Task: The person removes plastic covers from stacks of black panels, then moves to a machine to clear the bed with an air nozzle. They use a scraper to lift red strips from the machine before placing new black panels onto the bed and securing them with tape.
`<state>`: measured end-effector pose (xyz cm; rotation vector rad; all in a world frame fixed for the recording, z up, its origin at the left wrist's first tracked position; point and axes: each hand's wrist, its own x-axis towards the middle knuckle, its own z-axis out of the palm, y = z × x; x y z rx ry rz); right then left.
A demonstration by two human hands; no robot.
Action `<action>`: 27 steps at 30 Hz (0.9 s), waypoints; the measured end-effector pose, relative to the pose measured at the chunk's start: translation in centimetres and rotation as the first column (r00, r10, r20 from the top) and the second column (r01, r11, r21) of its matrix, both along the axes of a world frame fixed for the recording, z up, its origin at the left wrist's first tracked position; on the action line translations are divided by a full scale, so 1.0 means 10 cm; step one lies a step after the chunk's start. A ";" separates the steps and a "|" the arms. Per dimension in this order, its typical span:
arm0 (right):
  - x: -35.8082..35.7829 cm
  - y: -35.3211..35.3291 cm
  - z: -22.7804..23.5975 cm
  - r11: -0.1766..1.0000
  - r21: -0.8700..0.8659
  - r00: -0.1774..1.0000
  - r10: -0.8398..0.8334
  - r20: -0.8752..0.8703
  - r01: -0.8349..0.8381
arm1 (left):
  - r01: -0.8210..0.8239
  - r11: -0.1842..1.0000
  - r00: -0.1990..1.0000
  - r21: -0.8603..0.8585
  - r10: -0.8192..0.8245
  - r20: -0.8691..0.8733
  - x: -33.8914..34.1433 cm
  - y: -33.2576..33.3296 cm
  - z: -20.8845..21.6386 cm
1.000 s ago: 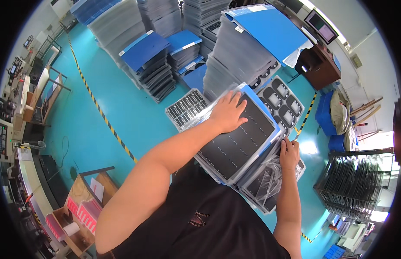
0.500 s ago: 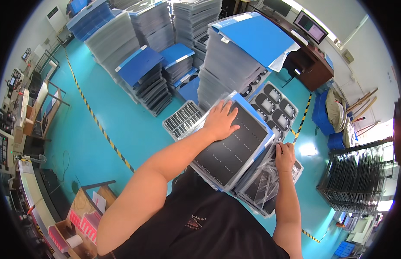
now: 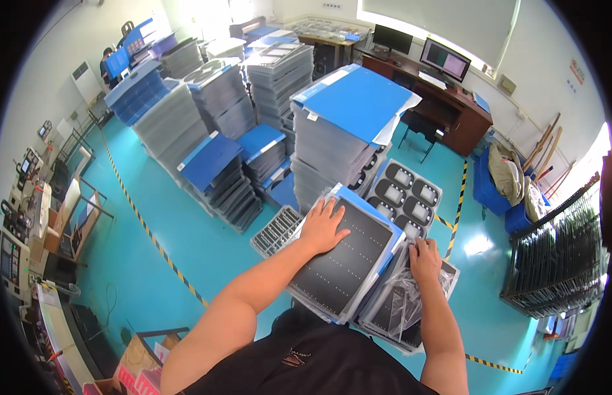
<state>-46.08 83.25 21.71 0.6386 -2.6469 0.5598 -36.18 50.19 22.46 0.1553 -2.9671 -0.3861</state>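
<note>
My left hand (image 3: 321, 228) lies with fingers spread on a black sheet (image 3: 345, 260) dotted with rows of small light marks. That sheet tops a stack with clear plastic layers and a blue folder (image 3: 393, 253) showing along its edge. To its right, my right hand (image 3: 426, 262) is closed, fingers bent at the upper edge of a lower stack. Whatever is between those fingers is hidden. Crumpled clear plastic film (image 3: 403, 296) lies under the right hand and wrist, over dark sheets. Beyond it sits a clear tray of black frame-shaped parts (image 3: 411, 197).
A tall stack topped by a blue folder (image 3: 359, 99) stands ahead. Shorter stacks with blue folders (image 3: 210, 158) are at left, beside a tray of small parts (image 3: 278, 230). A black wire rack (image 3: 550, 253) and blue bins (image 3: 488, 187) stand right. Another person (image 3: 108, 66) is far left.
The view has tilted up, showing more of the room's far end. My left hand stays flat on the black sheet. The right hand stays at the lower stack's edge, its fingers slightly shifted.
</note>
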 end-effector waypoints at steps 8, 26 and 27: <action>-0.09 0.15 -0.15 0.996 -0.015 0.996 0.089 -0.030 -0.089 | 0.008 1.000 0.999 0.014 -0.008 -0.038 -0.02 0.03 0.01; -0.30 0.09 -0.12 0.992 0.103 0.987 0.050 0.150 -0.066 | 0.379 0.903 0.925 0.204 -0.361 -0.121 -0.53 1.20 0.26; -0.28 0.09 -0.14 0.997 0.059 0.993 0.046 0.111 -0.052 | 0.403 0.849 0.915 0.342 -0.366 -0.169 -0.56 1.31 0.26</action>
